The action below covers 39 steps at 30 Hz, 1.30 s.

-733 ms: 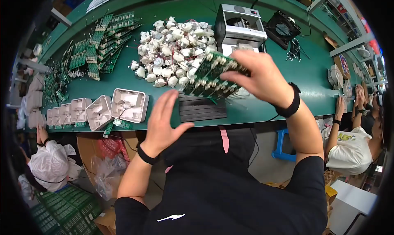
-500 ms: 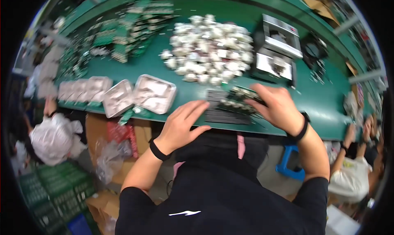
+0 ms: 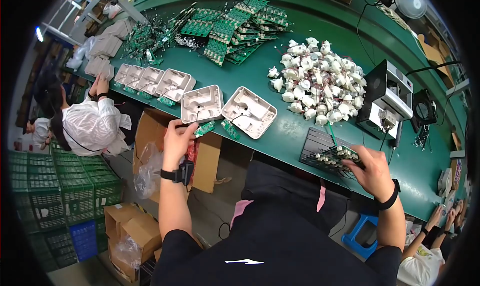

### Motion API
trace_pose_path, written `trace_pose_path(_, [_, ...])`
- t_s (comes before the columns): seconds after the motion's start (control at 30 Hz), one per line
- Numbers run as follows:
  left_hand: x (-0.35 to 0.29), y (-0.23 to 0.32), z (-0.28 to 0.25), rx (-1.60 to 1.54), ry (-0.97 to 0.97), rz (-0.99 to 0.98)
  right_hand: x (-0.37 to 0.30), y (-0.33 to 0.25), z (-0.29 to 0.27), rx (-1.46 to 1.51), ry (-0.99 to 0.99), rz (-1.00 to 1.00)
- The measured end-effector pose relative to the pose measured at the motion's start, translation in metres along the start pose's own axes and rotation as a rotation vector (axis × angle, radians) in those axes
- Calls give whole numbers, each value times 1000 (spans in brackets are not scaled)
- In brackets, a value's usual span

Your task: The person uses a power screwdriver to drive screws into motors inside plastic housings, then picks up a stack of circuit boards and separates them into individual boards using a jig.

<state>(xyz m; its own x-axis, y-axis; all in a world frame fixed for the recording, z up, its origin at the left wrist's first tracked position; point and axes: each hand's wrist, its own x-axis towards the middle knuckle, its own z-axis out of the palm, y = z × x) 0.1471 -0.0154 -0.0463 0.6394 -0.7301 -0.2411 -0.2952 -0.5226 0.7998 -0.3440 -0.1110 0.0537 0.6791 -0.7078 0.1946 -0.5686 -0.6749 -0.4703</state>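
Note:
My left hand (image 3: 179, 140) is at the table's front edge, thumb and forefinger apart. Its thumb tip is beside a small green circuit board (image 3: 204, 129), which lies below a white plastic housing (image 3: 202, 104); firm contact is hard to judge. A second small board (image 3: 230, 129) sits by a larger open white housing (image 3: 256, 117) with a black wire inside. Over on the right, my right hand (image 3: 372, 172) grips a circuit board panel (image 3: 334, 159) with a row of pale connectors, tilted over a black slotted plate (image 3: 320, 140). Some of its fingers are hidden.
A heap of white wired parts (image 3: 320, 81) lies behind the plate, beside a black-and-silver machine (image 3: 387, 103). Stacked green panels (image 3: 240, 26) and more housings (image 3: 150, 78) are at left. Other people work on both sides; a blue stool (image 3: 361, 235) stands below.
My left hand has moved left from beside the black plate to the small board near the housings. My right hand stays at the plate with the panel. The view has shifted left.

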Motion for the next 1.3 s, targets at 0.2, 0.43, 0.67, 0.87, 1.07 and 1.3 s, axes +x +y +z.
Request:
trace_pose_path(0.2, [19,14,19,-99,23,78,-5,-6,-5,-5,-16,-1])
trace_pose_path(0.43, [-30,57,46,417,178,979,-29,2,-12,4,32,129])
trace_pose_path(0.67, [-41,60,114,466,57,1161,-21,2,-5,41,14,90])
trace_pose_path(0.87, [-33,53,122,425,154,1063,-27,8,-5,51,50,90])
trace_pose_path(1.07, [-36,55,132,413,177,1025,-35,9,-12,31,87,181])
trace_pose_path(1.3, [-75,61,124,300,-36,1109,-13,10,-8,-48,266,153])
